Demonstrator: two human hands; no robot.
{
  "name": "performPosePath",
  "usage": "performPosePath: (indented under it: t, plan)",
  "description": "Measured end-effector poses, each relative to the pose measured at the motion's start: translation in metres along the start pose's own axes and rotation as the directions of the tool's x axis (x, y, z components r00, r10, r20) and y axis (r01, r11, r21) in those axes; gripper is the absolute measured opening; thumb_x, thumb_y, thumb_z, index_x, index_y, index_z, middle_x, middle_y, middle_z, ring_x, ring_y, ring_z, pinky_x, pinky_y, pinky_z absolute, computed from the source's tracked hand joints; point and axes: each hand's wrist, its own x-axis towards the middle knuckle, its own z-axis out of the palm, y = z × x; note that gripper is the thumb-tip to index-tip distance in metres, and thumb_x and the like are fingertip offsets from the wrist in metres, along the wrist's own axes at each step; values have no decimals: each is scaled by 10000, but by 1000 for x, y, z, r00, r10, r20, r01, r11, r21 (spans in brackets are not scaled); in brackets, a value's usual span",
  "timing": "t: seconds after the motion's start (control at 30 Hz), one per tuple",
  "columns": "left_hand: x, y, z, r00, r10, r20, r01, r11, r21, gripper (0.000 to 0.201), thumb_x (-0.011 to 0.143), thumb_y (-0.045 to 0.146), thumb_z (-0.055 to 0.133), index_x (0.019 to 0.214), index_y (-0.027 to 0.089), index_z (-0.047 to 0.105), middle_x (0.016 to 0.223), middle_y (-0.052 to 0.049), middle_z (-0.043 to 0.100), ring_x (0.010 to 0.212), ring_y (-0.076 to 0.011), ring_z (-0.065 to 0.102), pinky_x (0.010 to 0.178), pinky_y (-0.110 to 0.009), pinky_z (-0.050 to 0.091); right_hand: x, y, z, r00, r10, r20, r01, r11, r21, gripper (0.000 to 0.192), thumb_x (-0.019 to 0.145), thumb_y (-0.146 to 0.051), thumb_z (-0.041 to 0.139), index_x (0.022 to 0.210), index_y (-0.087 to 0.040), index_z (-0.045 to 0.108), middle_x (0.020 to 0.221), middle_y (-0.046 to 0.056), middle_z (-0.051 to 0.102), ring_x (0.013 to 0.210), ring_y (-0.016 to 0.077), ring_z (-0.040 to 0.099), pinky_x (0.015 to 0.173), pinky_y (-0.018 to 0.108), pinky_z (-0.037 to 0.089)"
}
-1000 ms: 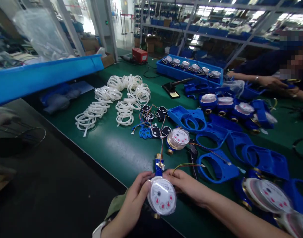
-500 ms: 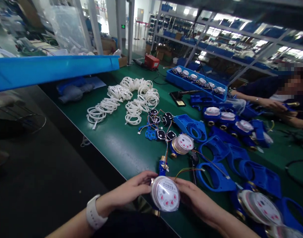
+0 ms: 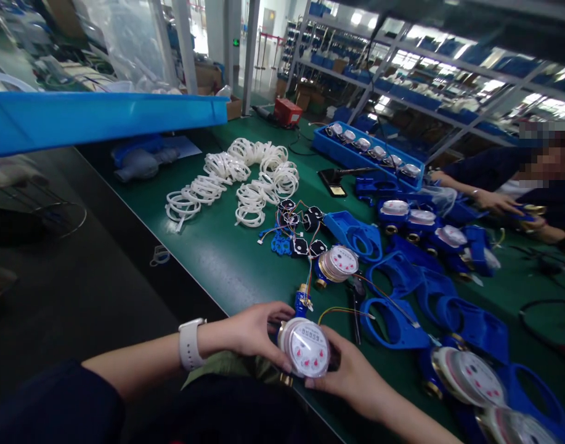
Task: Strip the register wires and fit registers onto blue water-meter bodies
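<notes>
A: Both of your hands are on one water meter (image 3: 306,347) right at the near edge of the counter (image 3: 227,271). Your left hand (image 3: 254,330) grips its left side, fingers curled over the rim. Your right hand (image 3: 351,376) cups it from below and to the right.

B: And the dial faces you, clear cover on. How far along does it look?

A: Early, I'd judge. That meter sits bare, with no blue housing around it. Thin coloured wires (image 3: 344,310) run just behind it, and I can't tell whether they're joined to it.

B: So what's left?

A: Plenty. Empty blue housings (image 3: 393,317) lie just right of your hands. Another bare meter (image 3: 336,264) waits behind, near the small black boards (image 3: 305,231). The white rings (image 3: 245,179) sit farther back, untouched. Across the counter, a blue tray (image 3: 356,155) holds a row of meters, near a co-worker's hand (image 3: 492,200).
</notes>
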Motion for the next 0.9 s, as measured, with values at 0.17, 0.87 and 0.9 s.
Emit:
performPosePath:
  t: [0.17,0.87,0.9]
  plan:
    - [-8,0,17,987,119,-111,-90,967,240,759,567,414,834,1209,162,517,1173,-105,591,1075,-271,564,953,-451,438,-14,19,-13,998,36,-58,-37,999,-13,909,600,-391,812,1343,-109,372,1299,178,488,1170,291,509,1015,410,421]
    - [59,36,25,805,292,517,-592,445,672,675,694,250,712,1308,137,456,1288,-147,472,1131,-286,522,968,-370,440,-26,71,34,558,-548,-623,207,819,-535,704,779,-312,707,1388,-232,364,1496,129,203,1366,328,252,1097,546,279]
    - [59,36,25,806,292,515,-590,462,662,651,699,255,706,1293,143,464,1274,-144,480,1112,-285,533,963,-373,442,-24,71,35,540,-566,-624,226,811,-540,665,792,-290,692,1376,-230,379,1485,130,228,1357,322,275,1090,533,300]
